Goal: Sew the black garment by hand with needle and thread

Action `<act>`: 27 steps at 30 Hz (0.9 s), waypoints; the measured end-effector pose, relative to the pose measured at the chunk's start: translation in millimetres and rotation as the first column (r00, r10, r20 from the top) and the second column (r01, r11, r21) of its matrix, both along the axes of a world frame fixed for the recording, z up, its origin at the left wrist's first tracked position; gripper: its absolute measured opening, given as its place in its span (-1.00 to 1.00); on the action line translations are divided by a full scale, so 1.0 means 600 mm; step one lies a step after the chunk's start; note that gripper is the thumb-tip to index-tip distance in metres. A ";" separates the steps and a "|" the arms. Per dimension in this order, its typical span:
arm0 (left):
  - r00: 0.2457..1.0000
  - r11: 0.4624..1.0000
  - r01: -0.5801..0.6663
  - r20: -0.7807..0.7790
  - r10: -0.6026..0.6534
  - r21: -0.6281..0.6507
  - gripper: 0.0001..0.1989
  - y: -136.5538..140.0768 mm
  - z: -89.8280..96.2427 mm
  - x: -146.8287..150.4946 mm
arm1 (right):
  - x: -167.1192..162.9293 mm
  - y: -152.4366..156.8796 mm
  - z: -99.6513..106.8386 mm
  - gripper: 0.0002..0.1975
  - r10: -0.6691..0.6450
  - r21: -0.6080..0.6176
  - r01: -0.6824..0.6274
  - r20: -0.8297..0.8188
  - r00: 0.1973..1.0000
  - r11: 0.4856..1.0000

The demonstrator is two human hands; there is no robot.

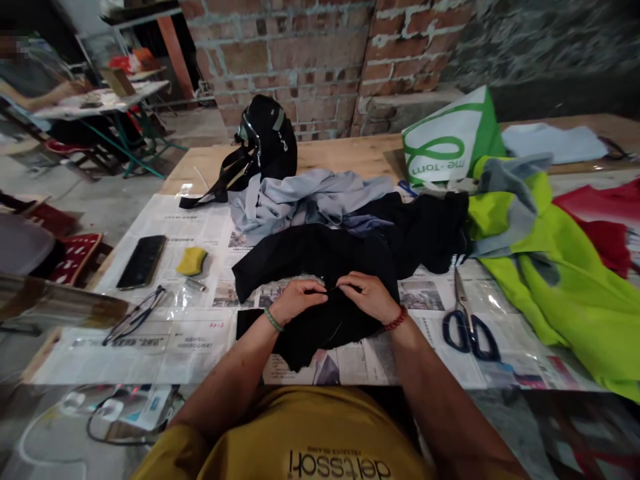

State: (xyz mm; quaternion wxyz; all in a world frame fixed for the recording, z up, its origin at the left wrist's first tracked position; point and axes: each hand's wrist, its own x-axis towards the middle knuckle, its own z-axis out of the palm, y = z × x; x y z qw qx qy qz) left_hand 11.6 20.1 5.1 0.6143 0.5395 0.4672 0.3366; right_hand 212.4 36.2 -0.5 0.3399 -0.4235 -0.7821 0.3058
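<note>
Over a black cloth garment [320, 253] spread on the table, my two hands meet with their fingertips almost touching. My left hand [299, 300] is closed in a pinch, thumb against fingers. My right hand [369, 297] pinches in the same way just to its right. A thin, dark, thread-like strand seems to span the small gap between them; it is too fine to make out clearly. A pale thread-like line lies across the black cloth below. Scissors [467, 327] with dark blue handles rest to the right of my right forearm.
Newspaper [165, 360] under clear plastic covers the table. A phone [143, 261], a yellow sponge [192, 261] and glasses [135, 317] lie left. Behind are grey cloth [310, 197], a black bag [273, 137] and a green-white bag [450, 143]. A lime garment [560, 267] lies right. A person sits far left.
</note>
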 end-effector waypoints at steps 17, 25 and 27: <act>1.000 0.999 0.018 -0.006 -0.018 0.036 -0.83 -0.004 0.005 0.006 | 0.014 0.007 0.015 -0.81 0.156 -0.232 -0.172 -0.089 0.984 0.957; 0.996 0.989 0.074 -0.054 -0.068 0.127 -0.82 -0.006 -0.001 0.009 | 0.013 0.003 0.018 -0.80 0.170 -0.315 -0.216 -0.168 0.971 0.924; 0.995 0.986 0.087 -0.059 -0.080 0.143 -0.81 -0.006 -0.002 0.009 | 0.014 0.002 0.014 -0.77 0.139 -0.402 -0.226 -0.235 0.962 0.887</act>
